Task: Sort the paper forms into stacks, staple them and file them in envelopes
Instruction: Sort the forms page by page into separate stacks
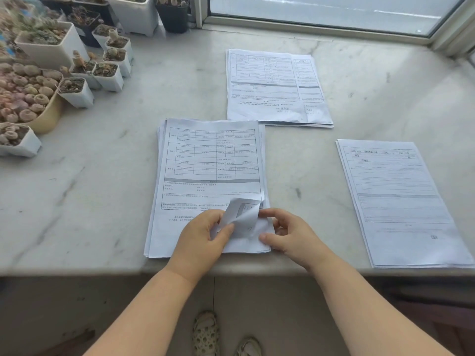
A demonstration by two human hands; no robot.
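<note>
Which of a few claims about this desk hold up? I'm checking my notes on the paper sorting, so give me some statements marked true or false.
1. Three groups of forms lie on the marble counter. True.
2. Both hands work the near stack. True: left hand and right hand lift its curled corner.
3. A stapler sits beside the right stack. False: none is visible.
4. The potted succulents stand at the right. False: they stand at the left.
</note>
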